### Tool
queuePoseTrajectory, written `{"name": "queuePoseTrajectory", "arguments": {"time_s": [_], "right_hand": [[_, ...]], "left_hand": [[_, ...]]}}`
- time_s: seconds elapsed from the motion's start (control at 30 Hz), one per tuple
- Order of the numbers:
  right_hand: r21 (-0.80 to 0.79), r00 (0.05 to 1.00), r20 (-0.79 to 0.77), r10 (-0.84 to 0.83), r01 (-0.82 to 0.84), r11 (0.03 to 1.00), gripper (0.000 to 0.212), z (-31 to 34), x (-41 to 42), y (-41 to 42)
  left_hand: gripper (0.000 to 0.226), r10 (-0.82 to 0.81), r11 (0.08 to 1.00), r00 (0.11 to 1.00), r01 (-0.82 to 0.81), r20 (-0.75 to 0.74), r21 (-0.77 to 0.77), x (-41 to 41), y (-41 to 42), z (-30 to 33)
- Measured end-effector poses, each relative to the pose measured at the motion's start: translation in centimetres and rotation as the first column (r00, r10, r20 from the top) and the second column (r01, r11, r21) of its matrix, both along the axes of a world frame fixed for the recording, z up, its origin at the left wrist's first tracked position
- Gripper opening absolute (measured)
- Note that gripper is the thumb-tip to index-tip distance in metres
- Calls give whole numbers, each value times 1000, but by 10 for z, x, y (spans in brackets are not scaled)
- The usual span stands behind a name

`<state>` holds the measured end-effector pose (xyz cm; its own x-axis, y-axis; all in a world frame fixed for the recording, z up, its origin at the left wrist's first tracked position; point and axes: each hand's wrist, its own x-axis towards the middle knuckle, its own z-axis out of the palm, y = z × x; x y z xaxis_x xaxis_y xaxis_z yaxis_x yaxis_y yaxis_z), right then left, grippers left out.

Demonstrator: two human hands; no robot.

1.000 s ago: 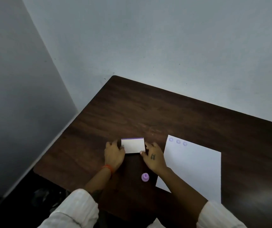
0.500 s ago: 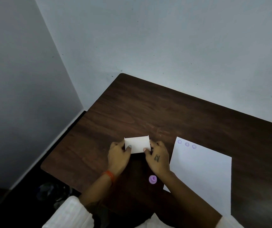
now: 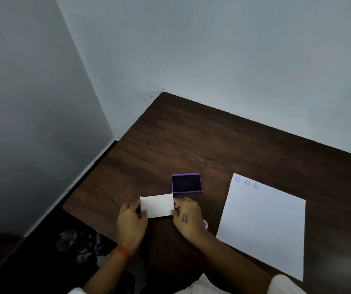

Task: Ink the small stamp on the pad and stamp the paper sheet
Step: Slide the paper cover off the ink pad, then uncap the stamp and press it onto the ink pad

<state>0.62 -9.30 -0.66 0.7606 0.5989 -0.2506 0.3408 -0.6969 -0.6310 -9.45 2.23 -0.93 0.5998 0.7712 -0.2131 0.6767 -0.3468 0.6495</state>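
Note:
The purple ink pad point(image 3: 186, 183) lies uncovered on the dark wooden table point(image 3: 212, 145), its dark inked surface showing. Just in front of it I hold its white lid point(image 3: 157, 205) by both short ends: my left hand point(image 3: 131, 222) grips the left end and my right hand point(image 3: 188, 218) the right end. The small purple stamp point(image 3: 205, 224) stands on the table behind my right hand, mostly hidden by it. To the right lies the white paper sheet point(image 3: 263, 221), with three faint purple round prints point(image 3: 247, 182) along its top left edge.
The table's left edge and rounded near-left corner point(image 3: 68, 205) are close to my left hand. Grey walls meet in a corner behind the table. Dark floor with some indistinct items point(image 3: 79, 245) lies below the table's left edge.
The white lid has come off the ink pad and moved toward me and to the left, leaving the purple pad exposed. Both hands stayed on the lid. The view has shifted left.

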Motion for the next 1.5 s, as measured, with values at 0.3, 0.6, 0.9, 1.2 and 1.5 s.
{"name": "queuePoseTrajectory", "arguments": {"time_s": [0.3,0.6,0.9,1.2,1.5], "right_hand": [[-14,999,-43,10,-11,1000,36,-3,2,2],[262,941,-115,-319,339,904,32,34,42,-50],[172,954,-183,-239,271,947,38,10,1,-88],[159,989,-78,-124,135,978,33,5,1,-93],[205,816,-456,-356,485,850,25,15,16,-94]], "left_hand": [[45,25,1000,998,-26,-51,-16,3,2,-7],[64,-393,919,900,393,188,38,26,-28,0],[61,-641,763,762,646,95,-27,38,-66,-15],[22,-611,785,779,619,140,-17,44,-78,-20],[24,-286,800,847,468,449,-375,47,-80,-2]]}}
